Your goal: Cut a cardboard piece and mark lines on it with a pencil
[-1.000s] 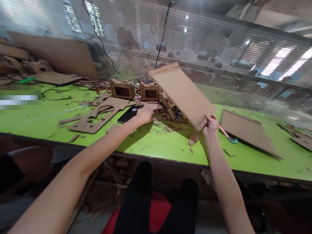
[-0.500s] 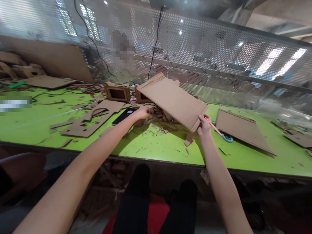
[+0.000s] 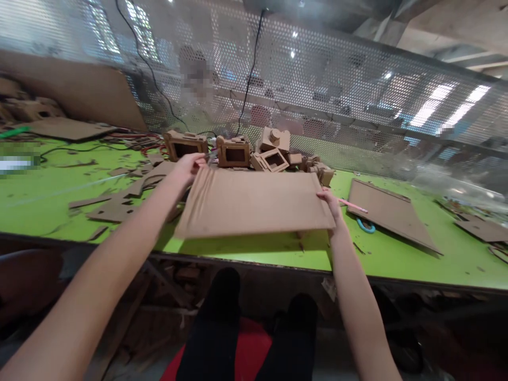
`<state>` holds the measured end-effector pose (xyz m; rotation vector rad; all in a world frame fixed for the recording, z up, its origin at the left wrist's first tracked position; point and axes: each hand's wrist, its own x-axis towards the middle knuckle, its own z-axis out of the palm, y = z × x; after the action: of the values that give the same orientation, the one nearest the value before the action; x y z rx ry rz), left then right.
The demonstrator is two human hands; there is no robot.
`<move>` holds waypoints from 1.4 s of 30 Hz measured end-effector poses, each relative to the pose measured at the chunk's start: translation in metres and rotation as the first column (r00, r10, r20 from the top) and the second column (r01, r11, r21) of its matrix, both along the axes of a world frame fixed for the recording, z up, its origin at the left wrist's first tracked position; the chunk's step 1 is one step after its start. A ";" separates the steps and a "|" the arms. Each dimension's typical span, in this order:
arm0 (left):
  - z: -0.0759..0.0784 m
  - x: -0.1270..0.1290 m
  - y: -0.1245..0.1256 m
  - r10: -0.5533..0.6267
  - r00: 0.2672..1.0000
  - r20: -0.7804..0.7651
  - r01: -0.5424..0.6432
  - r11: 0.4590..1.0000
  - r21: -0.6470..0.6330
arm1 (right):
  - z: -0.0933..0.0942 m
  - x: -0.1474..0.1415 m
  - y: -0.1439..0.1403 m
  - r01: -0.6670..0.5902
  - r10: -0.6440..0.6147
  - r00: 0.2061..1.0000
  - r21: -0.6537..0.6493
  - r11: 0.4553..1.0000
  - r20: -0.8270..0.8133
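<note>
Centrally, a large flat corrugated cardboard sheet (image 3: 254, 203) is lying nearly level just above the near part of the green table (image 3: 397, 259), held between two bare hands. The left hand (image 3: 189, 165) is gripping the sheet's far corner at about 10 o'clock, fingers curled over its edge. The right hand (image 3: 330, 203) is clasping the sheet's edge at 3 o'clock, thumb on top, while a pink pencil (image 3: 352, 206) is sticking out of the same hand toward 3 o'clock. Just beyond that hand, toward 4 o'clock, a teal ring-shaped tool (image 3: 365, 226) is lying on the table; what it is cannot be told. Behind the sheet, at 12 o'clock, small cardboard models are standing in a row: one open-fronted box (image 3: 186, 145) just beside the left hand, a second open-fronted box (image 3: 234, 152) next to it, and a camera-shaped cardboard model (image 3: 274, 139) farther right. At 9 o'clock, cut cardboard offcuts (image 3: 119, 201) are lying scattered over the table. At 3 o'clock, well apart from the held sheet, a second cardboard panel (image 3: 387, 209) is resting flat. A perforated metal screen (image 3: 317, 90) is running along the table's far edge.
</note>
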<state>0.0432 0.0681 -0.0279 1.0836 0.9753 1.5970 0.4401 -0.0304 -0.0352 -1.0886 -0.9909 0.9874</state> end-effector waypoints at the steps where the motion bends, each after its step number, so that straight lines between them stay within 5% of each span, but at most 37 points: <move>1: 0.005 -0.012 -0.003 -0.006 1.000 0.013 0.007 0.997 -0.072 | 0.001 -0.005 -0.003 -0.022 0.022 0.999 -0.008 1.000 0.043; 6: 0.026 -0.051 -0.026 -0.003 0.999 0.051 0.016 0.966 -0.259 | 0.001 -0.034 -0.019 -0.111 0.119 0.962 -0.046 0.993 0.246; 9: 0.031 -0.050 -0.034 -0.009 0.999 0.052 0.023 0.962 -0.271 | 0.002 -0.041 -0.026 -0.133 0.130 0.819 -0.036 0.991 0.558; 12: 0.031 -0.028 -0.032 -0.054 0.997 0.046 0.065 0.962 -0.266 | 0.002 -0.039 -0.029 -0.172 0.023 0.534 0.082 0.982 0.845; 15: 0.029 0.014 -0.025 -0.150 0.989 0.011 0.148 0.951 -0.273 | -0.002 -0.034 -0.028 -0.209 -0.039 0.292 0.104 0.972 0.955; 19: 0.021 0.079 -0.023 -0.246 0.966 -0.082 0.215 0.936 -0.277 | -0.011 -0.029 -0.025 -0.217 0.034 0.159 0.002 0.976 0.987; 23: 0.004 0.127 -0.035 -0.264 0.941 -0.211 0.215 0.950 -0.228 | -0.014 -0.026 -0.023 -0.272 0.088 0.178 -0.037 0.962 0.980; 28: -0.018 0.149 -0.055 -0.188 0.922 -0.338 0.164 0.981 -0.100 | -0.006 -0.033 -0.027 -0.203 -0.054 0.258 0.109 0.973 0.965; 30: -0.023 0.151 -0.061 -0.196 0.912 -0.360 0.183 0.981 -0.072 | -0.005 -0.040 -0.030 -0.213 -0.039 0.395 0.132 0.968 0.918; 33: -0.028 0.152 -0.067 -0.241 0.899 -0.366 0.230 0.970 -0.074 | -0.007 -0.058 -0.036 -0.243 0.121 0.713 0.082 0.966 0.691; 36: -0.030 0.153 -0.065 -0.269 0.902 -0.338 0.250 0.963 -0.100 | -0.015 -0.083 -0.045 -0.319 0.293 0.876 0.004 0.948 0.384; 40: -0.031 0.152 -0.058 -0.255 0.934 -0.252 0.222 0.963 -0.151 | -0.024 -0.106 -0.052 -0.553 0.564 0.815 -0.111 0.826 0.133; 42: -0.031 0.151 -0.054 -0.248 0.947 -0.202 0.212 0.959 -0.186 | -0.027 -0.109 -0.049 -0.591 0.603 0.787 -0.118 0.798 0.131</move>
<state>0.1939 0.0146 -0.0589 1.2331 1.0639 1.2028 0.3306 -0.0795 -0.0627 -0.9324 -1.5005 1.4718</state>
